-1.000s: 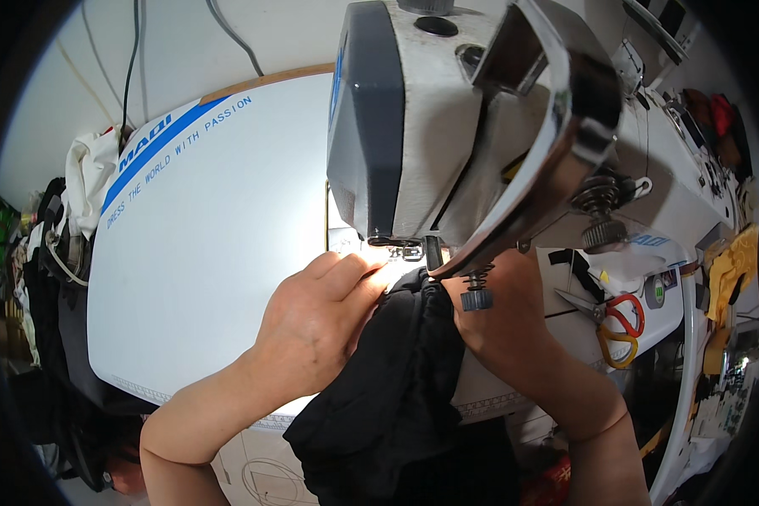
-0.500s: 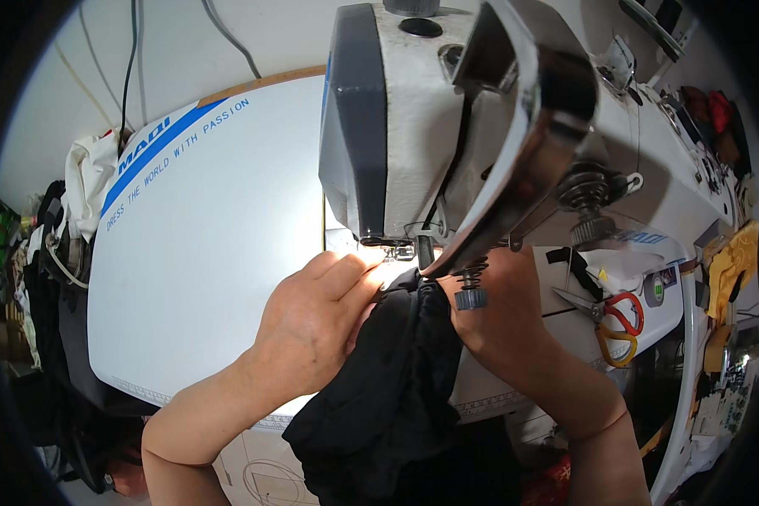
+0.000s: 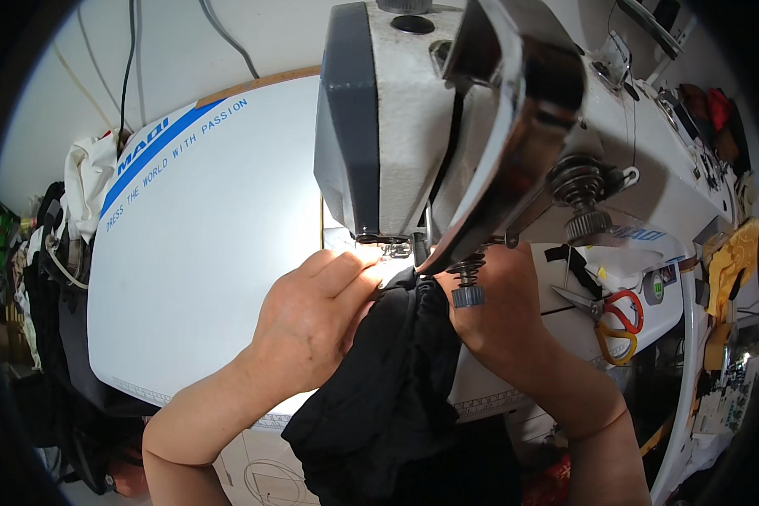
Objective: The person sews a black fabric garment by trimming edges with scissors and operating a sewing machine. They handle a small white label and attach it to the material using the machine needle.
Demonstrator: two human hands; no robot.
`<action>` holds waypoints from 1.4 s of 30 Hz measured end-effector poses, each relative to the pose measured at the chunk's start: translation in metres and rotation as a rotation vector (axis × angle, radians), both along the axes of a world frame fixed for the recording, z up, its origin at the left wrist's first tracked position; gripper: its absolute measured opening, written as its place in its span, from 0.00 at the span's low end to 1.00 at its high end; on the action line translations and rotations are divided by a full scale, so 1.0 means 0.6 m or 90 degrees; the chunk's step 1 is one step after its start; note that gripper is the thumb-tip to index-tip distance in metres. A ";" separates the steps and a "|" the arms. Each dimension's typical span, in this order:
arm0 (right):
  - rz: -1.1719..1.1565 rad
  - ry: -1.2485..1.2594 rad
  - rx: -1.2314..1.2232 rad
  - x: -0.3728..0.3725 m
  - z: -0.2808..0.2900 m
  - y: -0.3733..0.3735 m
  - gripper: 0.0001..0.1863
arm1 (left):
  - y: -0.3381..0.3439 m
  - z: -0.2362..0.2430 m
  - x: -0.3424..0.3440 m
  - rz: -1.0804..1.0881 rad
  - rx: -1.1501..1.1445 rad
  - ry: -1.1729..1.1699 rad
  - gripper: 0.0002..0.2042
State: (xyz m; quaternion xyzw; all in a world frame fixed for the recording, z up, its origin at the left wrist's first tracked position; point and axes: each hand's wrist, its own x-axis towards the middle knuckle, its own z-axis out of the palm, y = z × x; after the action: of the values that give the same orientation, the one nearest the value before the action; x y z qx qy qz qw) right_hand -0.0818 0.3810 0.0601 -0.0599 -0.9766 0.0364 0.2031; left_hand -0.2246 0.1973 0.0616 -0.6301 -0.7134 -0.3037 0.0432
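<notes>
Under a white-and-grey sewing machine [image 3: 350,135], black fabric [image 3: 371,396] runs from the lit presser foot [image 3: 396,250] down over the table's front edge. My left hand [image 3: 308,316] is closed, fingertips pinching the fabric just left of the foot. My right hand [image 3: 502,316] lies against the fabric's right side; its fingers are hidden behind the chrome bar [image 3: 531,126] and knurled knob [image 3: 468,295]. Scissors [image 3: 611,329] with red and yellow handles rest to the right of that hand.
The white table [image 3: 185,295] extends left, with piled white cloth [image 3: 88,177] and dark garments [image 3: 46,320] beyond it. Yellow cloth [image 3: 729,270] and other items crowd the right side. Cables [image 3: 126,84] hang on the back wall.
The machine head appears slightly further left in the view than a second ago. Both hands have hardly moved, staying by the presser foot, and the black fabric shows little change.
</notes>
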 end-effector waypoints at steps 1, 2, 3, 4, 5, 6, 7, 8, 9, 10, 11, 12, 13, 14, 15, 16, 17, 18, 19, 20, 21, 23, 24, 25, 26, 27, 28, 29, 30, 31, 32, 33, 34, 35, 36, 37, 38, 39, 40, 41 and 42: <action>0.004 0.011 0.000 0.000 -0.001 0.001 0.11 | -0.001 0.001 -0.001 -0.002 -0.012 -0.004 0.11; 0.003 0.010 0.000 0.000 -0.003 0.001 0.11 | 0.000 0.002 -0.001 -0.004 -0.024 -0.008 0.12; -0.003 0.002 0.006 0.000 -0.005 0.000 0.06 | 0.000 0.001 -0.001 -0.004 -0.025 -0.008 0.12; -0.009 -0.006 0.012 0.000 -0.006 -0.001 0.10 | 0.001 -0.001 -0.002 -0.006 -0.017 -0.004 0.12; -0.009 -0.006 0.012 0.000 -0.006 0.000 0.10 | 0.002 -0.002 -0.003 -0.007 -0.009 0.001 0.13; -0.006 -0.006 0.017 0.001 -0.005 0.000 0.10 | 0.003 -0.001 -0.002 -0.008 -0.009 0.000 0.13; -0.003 -0.006 0.022 0.001 -0.004 0.001 0.10 | 0.003 0.000 -0.002 -0.009 -0.013 0.001 0.13; -0.004 -0.006 0.022 0.002 -0.004 0.001 0.10 | 0.003 0.000 -0.002 -0.010 -0.017 0.002 0.13; 0.001 0.009 0.013 0.001 -0.004 0.000 0.10 | 0.002 0.000 -0.001 -0.009 -0.018 0.001 0.13; 0.007 0.024 0.004 0.000 -0.004 -0.001 0.10 | 0.002 0.000 -0.001 -0.005 -0.008 0.004 0.13; 0.009 0.023 0.003 -0.001 -0.005 -0.001 0.10 | 0.002 0.000 -0.002 0.000 0.003 0.008 0.12; 0.013 0.064 0.017 -0.003 -0.007 -0.001 0.10 | 0.000 0.000 -0.004 0.002 0.002 0.009 0.12; 0.019 0.105 0.030 -0.005 -0.009 -0.001 0.10 | -0.004 -0.002 -0.009 0.005 0.005 -0.009 0.12; 0.023 0.107 0.028 -0.007 -0.013 0.002 0.10 | -0.011 -0.001 -0.012 0.010 0.008 -0.026 0.11; 0.039 0.118 0.042 -0.007 -0.016 0.010 0.08 | -0.014 0.005 -0.013 0.015 0.003 -0.062 0.11; 0.056 0.129 0.056 -0.006 -0.016 0.014 0.07 | -0.021 0.016 -0.007 0.016 0.004 -0.059 0.11; 0.058 0.131 0.056 -0.004 -0.012 0.012 0.07 | -0.033 0.035 0.006 0.052 0.047 -0.118 0.13; 0.019 0.106 0.067 -0.001 -0.012 0.010 0.04 | -0.044 0.049 0.020 0.083 0.088 -0.178 0.15; -0.022 0.078 0.077 0.004 -0.013 0.011 0.03 | -0.073 0.054 0.033 0.069 0.060 -0.215 0.22; -0.025 0.082 0.074 0.005 -0.011 0.011 0.03 | -0.112 0.033 0.060 0.090 0.081 -0.277 0.34; -0.037 -0.001 0.110 0.003 -0.012 0.009 0.05 | -0.153 0.001 0.107 0.164 0.120 -0.291 0.46; -0.042 -0.142 0.144 -0.003 0.017 -0.004 0.09 | -0.240 -0.063 0.229 0.303 0.127 -0.096 0.60; -0.047 -0.140 0.142 -0.001 0.011 0.000 0.09 | -0.276 -0.115 0.285 0.319 0.101 -0.097 0.64; -0.059 -0.097 0.197 0.004 -0.004 0.008 0.09 | -0.288 -0.149 0.325 0.363 0.054 -0.113 0.67; -0.060 -0.052 0.251 0.004 -0.014 0.005 0.09 | -0.290 -0.180 0.360 0.363 0.053 -0.113 0.67; -0.053 -0.053 0.244 0.001 -0.014 -0.001 0.09 | -0.288 -0.204 0.395 0.490 0.000 -0.258 0.60; -0.019 -0.028 0.183 0.000 -0.004 -0.002 0.09 | -0.285 -0.220 0.413 0.610 -0.051 -0.405 0.53; 0.014 -0.002 0.122 -0.001 0.001 -0.003 0.09 | -0.299 -0.234 0.414 0.612 -0.052 -0.407 0.53; 0.016 -0.002 0.124 0.001 0.004 0.000 0.09 | -0.317 -0.244 0.404 0.566 -0.143 -0.304 0.45; 0.030 -0.006 0.107 0.004 0.009 0.002 0.10 | -0.339 -0.244 0.391 0.518 -0.231 -0.198 0.38; 0.050 -0.007 0.083 0.004 0.011 0.000 0.10 | -0.349 -0.218 0.353 0.532 -0.068 -0.302 0.24; 0.054 0.000 0.083 0.003 0.012 0.001 0.10 | -0.381 -0.209 0.321 0.595 0.002 -0.354 0.22; 0.065 0.001 0.071 0.002 0.012 0.002 0.09 | -0.375 -0.139 0.283 0.622 0.078 -0.298 0.18; 0.069 0.003 0.054 0.003 0.014 0.007 0.09 | -0.423 -0.110 0.230 0.666 0.046 -0.116 0.17; 0.072 0.004 0.049 0.000 0.013 0.003 0.09 | -0.460 -0.044 0.174 0.660 0.017 0.079 0.19; 0.093 0.000 -0.025 -0.001 0.014 0.000 0.08 | -0.518 0.004 0.113 0.599 0.121 0.196 0.24; 0.115 -0.009 -0.096 -0.004 0.011 -0.005 0.06 | -0.508 0.065 0.068 0.627 0.212 0.162 0.30; 0.118 0.084 -0.061 -0.007 0.001 -0.007 0.04 | -0.495 0.131 -0.015 0.565 0.227 0.174 0.27; 0.121 0.085 -0.062 -0.010 -0.004 -0.010 0.04 | -0.482 0.190 -0.100 0.504 0.236 0.181 0.25; 0.113 0.078 -0.087 -0.015 -0.007 -0.016 0.04 | -0.475 0.246 -0.185 0.445 0.242 0.185 0.24; 0.098 0.064 -0.100 -0.018 -0.007 -0.016 0.05 | -0.394 0.281 -0.235 0.414 0.142 0.457 0.24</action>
State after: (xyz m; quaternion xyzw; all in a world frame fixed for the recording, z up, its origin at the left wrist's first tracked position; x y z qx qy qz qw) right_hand -0.0923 0.3716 0.0557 0.0012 -0.9611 0.1312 0.2429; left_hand -0.3658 -0.0393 0.2302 -0.4310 -0.7762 -0.1130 0.4461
